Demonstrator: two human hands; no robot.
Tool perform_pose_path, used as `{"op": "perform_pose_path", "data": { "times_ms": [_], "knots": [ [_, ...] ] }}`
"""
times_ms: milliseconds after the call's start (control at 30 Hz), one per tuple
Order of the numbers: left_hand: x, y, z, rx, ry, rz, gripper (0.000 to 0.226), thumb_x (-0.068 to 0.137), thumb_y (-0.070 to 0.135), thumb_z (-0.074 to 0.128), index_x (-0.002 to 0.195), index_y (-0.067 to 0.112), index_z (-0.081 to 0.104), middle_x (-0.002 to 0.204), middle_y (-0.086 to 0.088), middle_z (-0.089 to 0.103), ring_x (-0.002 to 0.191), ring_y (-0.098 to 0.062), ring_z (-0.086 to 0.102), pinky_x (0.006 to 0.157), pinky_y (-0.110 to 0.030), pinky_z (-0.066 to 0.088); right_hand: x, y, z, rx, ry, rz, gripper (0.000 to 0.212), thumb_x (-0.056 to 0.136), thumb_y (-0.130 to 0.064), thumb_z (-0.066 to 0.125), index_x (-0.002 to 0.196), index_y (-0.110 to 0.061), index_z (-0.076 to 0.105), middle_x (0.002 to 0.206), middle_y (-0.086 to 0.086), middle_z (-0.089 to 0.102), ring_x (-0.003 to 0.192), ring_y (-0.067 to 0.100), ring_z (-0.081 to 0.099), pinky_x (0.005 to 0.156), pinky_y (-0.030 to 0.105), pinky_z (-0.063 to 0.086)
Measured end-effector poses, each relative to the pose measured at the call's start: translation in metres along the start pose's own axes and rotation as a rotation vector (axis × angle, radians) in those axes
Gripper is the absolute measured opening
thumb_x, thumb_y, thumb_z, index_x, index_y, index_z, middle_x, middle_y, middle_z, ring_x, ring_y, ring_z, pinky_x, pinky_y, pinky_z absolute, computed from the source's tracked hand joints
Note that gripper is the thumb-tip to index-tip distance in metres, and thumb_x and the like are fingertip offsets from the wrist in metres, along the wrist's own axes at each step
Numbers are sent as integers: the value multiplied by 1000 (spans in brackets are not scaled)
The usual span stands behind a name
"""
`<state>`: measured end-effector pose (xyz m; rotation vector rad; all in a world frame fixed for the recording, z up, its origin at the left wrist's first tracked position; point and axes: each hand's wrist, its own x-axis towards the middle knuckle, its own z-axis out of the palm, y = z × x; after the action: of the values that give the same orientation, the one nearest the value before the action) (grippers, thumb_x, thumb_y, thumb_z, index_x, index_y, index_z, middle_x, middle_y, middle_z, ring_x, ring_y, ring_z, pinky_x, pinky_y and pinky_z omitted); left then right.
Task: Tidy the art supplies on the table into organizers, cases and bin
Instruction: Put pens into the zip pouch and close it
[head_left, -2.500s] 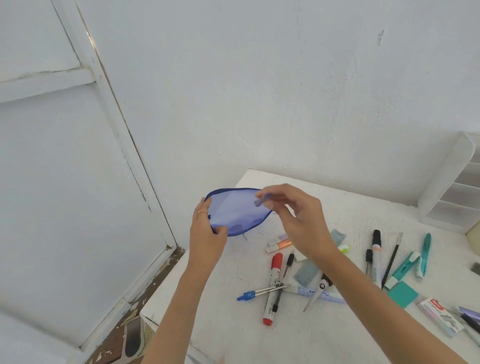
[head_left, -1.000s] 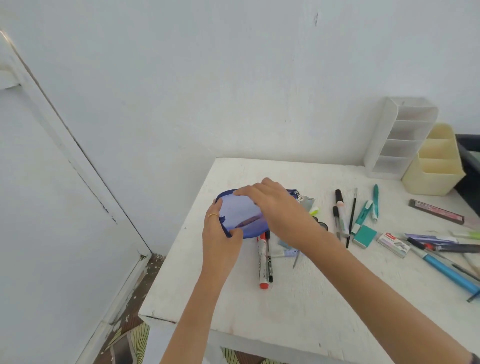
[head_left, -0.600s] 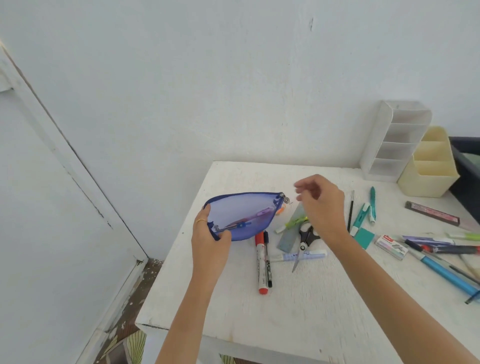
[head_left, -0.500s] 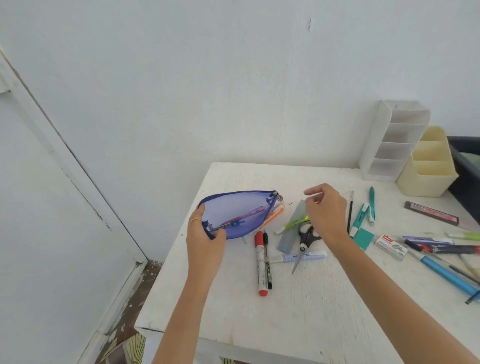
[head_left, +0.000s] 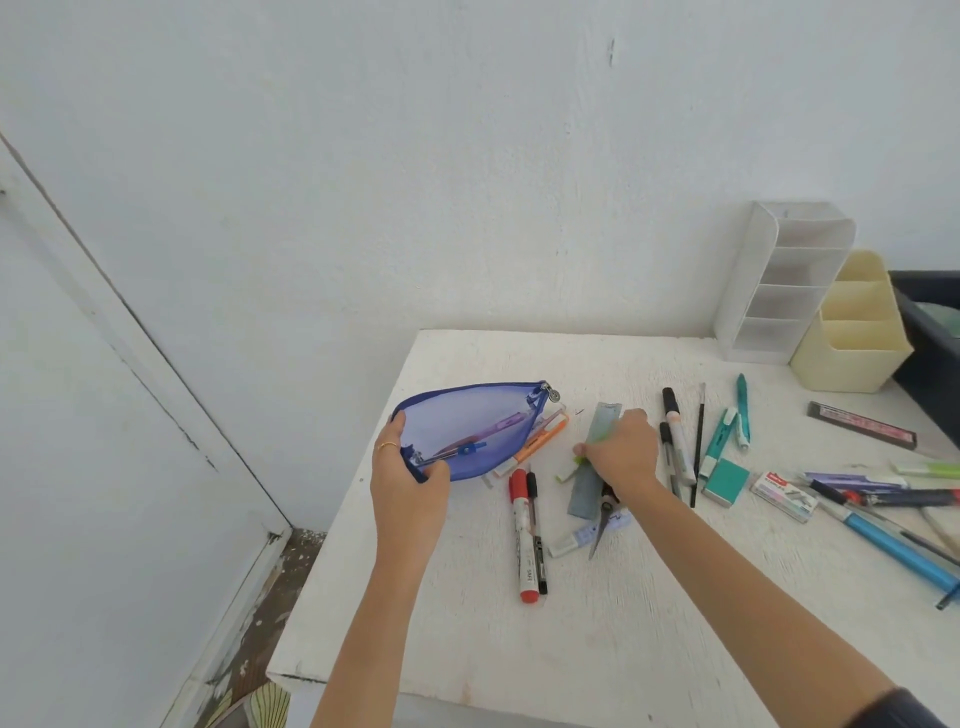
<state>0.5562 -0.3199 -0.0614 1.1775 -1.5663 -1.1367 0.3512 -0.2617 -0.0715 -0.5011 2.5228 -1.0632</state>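
My left hand (head_left: 408, 486) grips the left end of a see-through blue zip pouch (head_left: 470, 428), which is open along the top with a pen and a blue compass inside. An orange highlighter (head_left: 535, 447) lies under its right end. My right hand (head_left: 621, 452) reaches down onto a green highlighter (head_left: 570, 472) and a grey ruler (head_left: 592, 467), fingers curled around the highlighter. Scissors (head_left: 602, 519) lie just below that hand. A red marker (head_left: 522, 535) and a black pen (head_left: 537, 535) lie side by side in front.
A white organizer (head_left: 779, 280), a cream organizer (head_left: 852, 332) and a dark bin (head_left: 930, 332) stand at the back right of the white table (head_left: 519, 649). Several pens, markers, a teal eraser (head_left: 724, 480) and a staple box (head_left: 784, 493) are scattered to the right.
My right hand left the pouch's zipper, moved right and came down onto the green highlighter and ruler. The left hand lowered the pouch towards the table.
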Motion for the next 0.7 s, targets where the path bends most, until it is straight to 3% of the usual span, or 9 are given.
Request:
{"op": "perform_pose_path", "data": {
  "times_ms": [67,133,233,333,400,533,600,667,700],
  "knots": [
    [1,2,-1,-2,0,3,63,85,-5,55,141,16,35,137,-2,45,119,-13,46,67,1,41,-4,1,-11,209,1,11,49,78,-11,75,117,9,54,105,23,61,98,30,61,74,35,51],
    [2,4,-1,-3,-8,14,63,86,-5,55,141,16,35,137,-2,44,119,-13,46,72,-3,40,-12,-2,-26,436,-13,-31,32,81,-8,71,112,0,65,91,13,68,80,21,62,75,31,54],
    [3,6,3,-9,-29,23,63,85,-5,55,142,17,35,138,-2,44,119,-12,46,83,-13,40,-30,-18,-50,667,60,-246,14,85,-7,66,98,-12,70,81,3,70,74,17,64,76,27,55],
    [0,13,12,-5,-63,30,64,85,-5,54,142,17,35,140,1,43,123,-12,44,91,-19,39,-53,-41,-71,899,109,-539,16,87,-1,62,91,-16,68,85,6,73,77,16,69,73,22,55],
    [-4,18,21,-3,-103,43,64,85,-5,54,142,16,35,140,4,41,122,-9,42,90,-12,35,-61,-50,-72,806,93,-755,17,87,0,61,92,-14,69,88,3,73,83,15,68,77,23,53],
    [-11,27,37,-19,-175,52,63,84,-8,53,140,16,36,135,6,42,116,-4,41,84,-5,35,-47,-33,-42,159,130,-1183,25,82,4,59,99,-9,72,81,4,66,79,19,53,68,26,44],
    [-13,30,43,-37,-188,50,64,84,-9,53,140,17,36,132,6,44,114,-6,45,77,1,38,-32,-17,-23,-129,92,-1156,38,75,15,60,105,-7,71,83,9,63,81,26,51,65,35,48],
    [-14,33,46,-41,-199,50,63,84,-8,53,140,17,36,129,6,44,109,-4,47,72,5,38,-26,-7,-17,-174,-22,-1043,48,74,23,55,113,-3,66,92,16,63,89,33,55,72,41,51],
    [-14,34,46,-38,-204,53,62,85,-7,54,140,16,37,126,7,44,104,-1,48,70,6,37,-26,-4,-19,-127,-62,-1017,47,76,22,51,114,-1,65,95,18,63,90,31,57,78,34,50]
  ]
}}
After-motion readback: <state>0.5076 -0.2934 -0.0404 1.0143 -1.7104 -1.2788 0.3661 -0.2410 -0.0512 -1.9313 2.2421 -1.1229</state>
